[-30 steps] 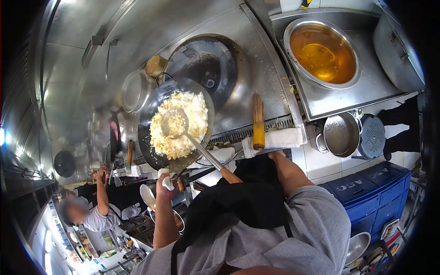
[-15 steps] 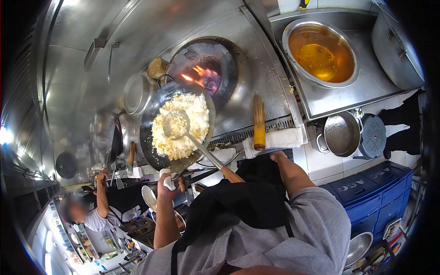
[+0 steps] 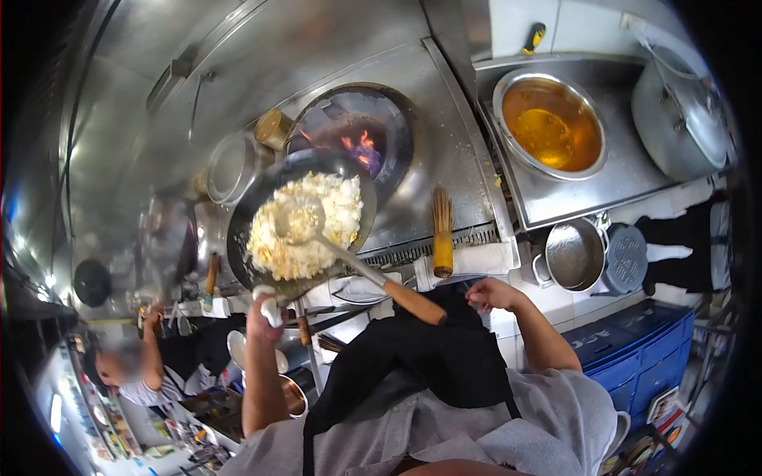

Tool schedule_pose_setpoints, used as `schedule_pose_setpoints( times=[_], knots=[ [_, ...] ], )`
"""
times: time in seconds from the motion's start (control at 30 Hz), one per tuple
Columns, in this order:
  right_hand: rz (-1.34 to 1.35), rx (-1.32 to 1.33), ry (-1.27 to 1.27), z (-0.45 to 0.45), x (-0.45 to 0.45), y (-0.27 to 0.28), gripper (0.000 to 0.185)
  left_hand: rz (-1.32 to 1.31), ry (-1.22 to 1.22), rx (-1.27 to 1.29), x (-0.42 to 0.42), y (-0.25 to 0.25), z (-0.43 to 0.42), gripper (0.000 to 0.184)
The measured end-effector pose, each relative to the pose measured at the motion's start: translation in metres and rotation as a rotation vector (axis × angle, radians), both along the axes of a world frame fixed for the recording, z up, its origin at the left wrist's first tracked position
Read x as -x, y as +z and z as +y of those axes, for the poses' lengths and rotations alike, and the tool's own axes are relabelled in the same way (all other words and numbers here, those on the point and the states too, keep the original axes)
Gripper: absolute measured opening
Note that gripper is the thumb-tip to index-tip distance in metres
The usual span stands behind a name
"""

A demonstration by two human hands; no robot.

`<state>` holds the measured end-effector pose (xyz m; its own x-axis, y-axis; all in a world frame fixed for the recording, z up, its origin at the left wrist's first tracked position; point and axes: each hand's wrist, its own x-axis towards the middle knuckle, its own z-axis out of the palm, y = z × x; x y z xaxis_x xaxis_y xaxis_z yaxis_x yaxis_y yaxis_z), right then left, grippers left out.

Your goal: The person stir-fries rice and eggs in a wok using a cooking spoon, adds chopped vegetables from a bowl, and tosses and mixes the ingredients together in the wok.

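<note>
My left hand (image 3: 264,320) is closed around a white cloth (image 3: 271,308) at the near rim of a dark wok (image 3: 238,238). Egg and rice (image 3: 343,198) fill the wok, and a metal ladle (image 3: 357,265) lies in them, its wooden handle pointing toward my apron. My right hand (image 3: 490,294) is off the ladle, beside my apron, with its fingers loosely curled apart and nothing in them. Behind the wok, flames rise in the burner (image 3: 365,147). A bamboo brush (image 3: 442,238) lies right of the wok.
A bowl of amber liquid (image 3: 552,127) stands on the right counter beside a large lidded pot (image 3: 679,119). Below it are a steel pot (image 3: 573,254) and a blue cabinet (image 3: 635,349). Another person (image 3: 131,361) stands at the far left; someone's dark-clothed legs show at the right.
Flames have appeared in the burner. The wok has shifted slightly toward the lower left. My right hand has come into view beside the apron, and the ladle's handle now shows fully.
</note>
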<state>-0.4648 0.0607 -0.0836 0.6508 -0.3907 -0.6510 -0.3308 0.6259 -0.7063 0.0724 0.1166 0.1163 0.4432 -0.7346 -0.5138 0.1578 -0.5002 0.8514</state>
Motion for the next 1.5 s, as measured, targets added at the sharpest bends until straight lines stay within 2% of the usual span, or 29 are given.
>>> schedule_pose_setpoints(
  times=[0.03, 0.07, 0.13, 0.17, 0.2, 0.23, 0.27, 0.3, 0.37, 0.4, 0.43, 0.47, 0.5, 0.53, 0.57, 0.6, 0.63, 0.7, 0.8, 0.87, 0.93, 1.0, 1.13, 1.17, 1.23, 1.3, 1.4, 1.47, 1.5],
  knots=[
    [-0.04, 0.072, -0.076, -0.01, 0.001, 0.049, 0.042, 0.248, 0.228, -0.062, 0.014, 0.025, -0.016, 0.004],
    [-0.081, 0.152, -0.149, -0.026, -0.007, 0.088, 0.056, 0.312, 0.344, -0.088, 0.028, 0.041, -0.035, 0.004],
    [-0.193, 0.417, -0.358, -0.046, -0.038, 0.131, 0.082, 0.249, 0.219, 0.051, 0.025, 0.032, -0.057, 0.01],
    [-0.239, 0.474, -0.308, -0.061, -0.06, 0.138, 0.089, 0.142, 0.025, 0.151, -0.002, -0.005, -0.069, 0.014],
    [-0.284, 0.524, -0.256, -0.077, -0.086, 0.133, 0.097, 0.103, -0.055, 0.21, -0.014, -0.03, -0.079, 0.015],
    [-0.339, 0.581, -0.275, -0.092, -0.116, 0.111, 0.089, 0.064, -0.131, 0.272, -0.026, -0.055, -0.088, 0.017],
    [-0.401, 0.635, -0.298, -0.104, -0.142, 0.096, 0.081, -0.01, -0.114, 0.216, -0.011, -0.063, -0.101, 0.021],
    [-0.387, 0.656, -0.272, -0.111, -0.167, 0.118, 0.081, -0.095, -0.106, 0.159, 0.003, -0.066, -0.118, 0.025],
    [-0.492, 1.212, -0.137, -0.124, -0.222, 0.198, 0.048, 0.079, -0.054, 0.166, 0.014, -0.08, -0.143, 0.031],
    [-0.492, 1.195, -0.232, -0.124, -0.248, 0.23, 0.033, 0.362, -0.012, 0.228, 0.02, -0.108, -0.147, 0.034],
    [-0.486, 1.16, -0.337, -0.131, -0.273, 0.262, 0.017, 0.354, -0.009, 0.185, 0.026, -0.12, -0.154, 0.033],
    [-0.485, 1.214, -0.49, -0.138, -0.302, 0.291, 0.01, 0.344, -0.013, 0.143, 0.031, -0.131, -0.16, 0.032],
    [-0.386, 1.155, -0.524, -0.162, -0.318, 0.294, 0.017, 0.424, 0.003, 0.261, 0.039, -0.142, -0.166, 0.029],
    [-0.199, 1.189, -0.507, -0.196, -0.332, 0.289, 0.025, 0.413, 0.057, 0.267, 0.047, -0.124, -0.161, 0.026],
    [-0.187, 1.329, -0.608, -0.222, -0.354, 0.295, 0.031, 0.421, 0.027, 0.259, 0.045, -0.126, -0.163, 0.027],
    [-0.241, 1.19, -0.665, -0.223, -0.374, 0.333, 0.03, 0.428, 0.007, 0.242, 0.042, -0.132, -0.159, 0.028],
    [-0.294, 1.119, -0.615, -0.253, -0.381, 0.345, 0.027, 0.449, 0.016, 0.233, 0.04, -0.136, -0.155, 0.028],
    [-0.589, 1.044, -0.73, -0.257, -0.402, 0.395, 0.023, 0.293, -0.037, 0.15, 0.037, -0.129, -0.158, 0.032],
    [-0.695, 1.253, -0.702, -0.223, -0.418, 0.449, 0.022, 0.296, -0.075, 0.176, 0.034, -0.112, -0.154, 0.037],
    [-0.715, 1.275, -0.705, -0.214, -0.427, 0.439, 0.021, 0.227, -0.043, 0.129, 0.034, -0.11, -0.152, 0.036],
    [-0.369, 1.199, -0.799, -0.24, -0.465, 0.374, 0.023, 0.223, 0.001, 0.14, 0.036, -0.105, -0.152, 0.033],
    [-0.477, 1.079, -0.605, -0.285, -0.482, 0.341, 0.025, 0.228, 0.011, 0.14, 0.04, -0.123, -0.156, 0.032],
    [-0.473, 1.036, -0.488, -0.29, -0.484, 0.406, 0.025, 0.22, -0.004, 0.155, 0.039, -0.113, -0.157, 0.029],
    [-0.572, 1.09, -0.474, -0.271, -0.471, 0.42, 0.025, 0.215, 0.013, 0.164, 0.037, -0.104, -0.159, 0.029],
    [-0.672, 1.243, -0.533, -0.25, -0.459, 0.403, 0.024, 0.195, 0.039, 0.157, 0.04, -0.094, -0.154, 0.025],
    [-0.527, 1.135, -0.569, -0.274, -0.472, 0.345, 0.025, 0.227, 0.026, 0.11, 0.04, -0.108, -0.153, 0.023],
    [-0.523, 1.067, -0.492, -0.285, -0.48, 0.366, 0.027, 0.127, -0.061, 0.153, 0.043, -0.099, -0.145, 0.022],
    [-0.534, 1.07, -0.433, -0.281, -0.472, 0.393, 0.029, 0.128, 0.125, 0.223, 0.046, -0.112, -0.159, 0.025],
    [-0.627, 1.109, -0.448, -0.265, -0.459, 0.396, 0.028, 0.101, 0.085, 0.27, 0.045, -0.118, -0.161, 0.028]
  ],
)
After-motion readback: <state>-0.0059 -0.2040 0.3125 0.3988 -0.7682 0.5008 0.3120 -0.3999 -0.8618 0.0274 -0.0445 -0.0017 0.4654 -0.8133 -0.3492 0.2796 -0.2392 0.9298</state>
